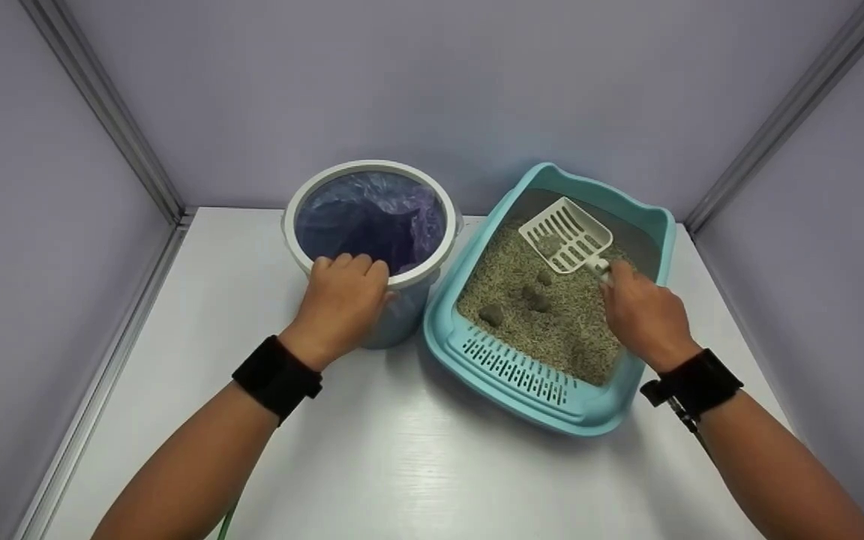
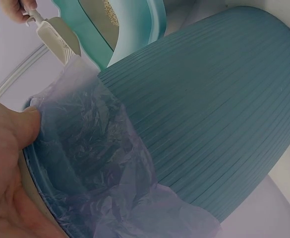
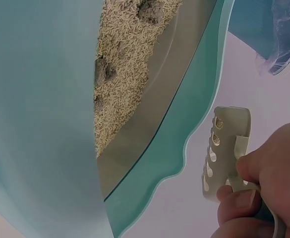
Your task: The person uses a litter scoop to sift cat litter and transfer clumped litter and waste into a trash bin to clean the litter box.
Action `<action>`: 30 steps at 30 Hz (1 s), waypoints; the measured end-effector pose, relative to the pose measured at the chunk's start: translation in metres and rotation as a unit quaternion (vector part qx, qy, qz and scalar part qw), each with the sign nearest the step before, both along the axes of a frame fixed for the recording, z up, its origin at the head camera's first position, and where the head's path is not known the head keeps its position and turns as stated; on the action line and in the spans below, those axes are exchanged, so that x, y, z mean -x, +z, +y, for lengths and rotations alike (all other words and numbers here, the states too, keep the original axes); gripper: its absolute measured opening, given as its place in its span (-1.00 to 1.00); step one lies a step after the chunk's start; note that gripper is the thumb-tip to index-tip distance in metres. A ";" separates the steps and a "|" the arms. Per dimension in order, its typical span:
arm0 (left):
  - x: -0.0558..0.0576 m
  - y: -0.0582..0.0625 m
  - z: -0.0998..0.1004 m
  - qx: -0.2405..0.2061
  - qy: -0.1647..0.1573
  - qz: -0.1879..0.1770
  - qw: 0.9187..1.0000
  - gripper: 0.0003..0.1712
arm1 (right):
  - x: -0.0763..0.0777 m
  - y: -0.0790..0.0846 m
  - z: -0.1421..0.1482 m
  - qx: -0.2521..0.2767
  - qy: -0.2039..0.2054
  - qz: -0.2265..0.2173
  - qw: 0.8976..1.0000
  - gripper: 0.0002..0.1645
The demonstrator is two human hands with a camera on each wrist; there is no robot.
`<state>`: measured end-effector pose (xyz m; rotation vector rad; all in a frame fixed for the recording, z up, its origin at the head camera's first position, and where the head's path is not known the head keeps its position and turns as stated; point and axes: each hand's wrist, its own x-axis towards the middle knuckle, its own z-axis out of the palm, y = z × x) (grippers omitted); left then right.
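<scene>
My left hand grips the near edge of a round bin, fingers over its white rim and thumb on the outer side. A thin purple bag lines the bin and hangs over the ribbed blue outside. In my right hand is the handle of a pale slotted litter scoop, held above the far part of a turquoise litter box. A greyish clump shows in the scoop. Grainy litter fills the box, with several dark clumps on it.
Bin and litter box stand side by side on a white table, close to the back wall. Panels with metal corner posts rise on both sides. The box has a slotted front lip.
</scene>
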<state>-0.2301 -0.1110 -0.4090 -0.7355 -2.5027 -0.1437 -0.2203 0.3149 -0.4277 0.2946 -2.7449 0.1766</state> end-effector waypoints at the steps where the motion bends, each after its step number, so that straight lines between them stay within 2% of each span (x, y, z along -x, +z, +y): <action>1: 0.000 0.000 0.000 0.000 0.000 0.000 1.000 -0.70 | 0.000 0.000 0.000 0.003 -0.001 -0.004 1.000 -0.73; 9: 0.000 0.001 0.000 0.001 -0.001 0.000 1.000 -0.72 | -0.001 0.001 0.003 0.029 -0.012 -0.041 0.999 -0.75; 16: 0.001 -0.001 0.000 -0.007 -0.006 0.018 1.000 -0.71 | 0.001 0.012 0.001 0.009 0.017 -0.004 1.000 -0.72; 20: 0.000 -0.001 0.000 -0.009 -0.005 0.008 1.000 -0.72 | 0.004 0.029 -0.006 0.018 0.010 -0.022 1.000 -0.71; 24: 0.000 -0.001 0.001 -0.007 -0.003 0.000 1.000 -0.72 | 0.008 0.054 -0.020 0.045 0.001 -0.061 0.997 -0.67; 30: 0.001 -0.001 0.001 -0.007 -0.002 0.000 1.000 -0.71 | 0.016 0.092 -0.052 0.074 0.022 -0.086 0.993 -0.60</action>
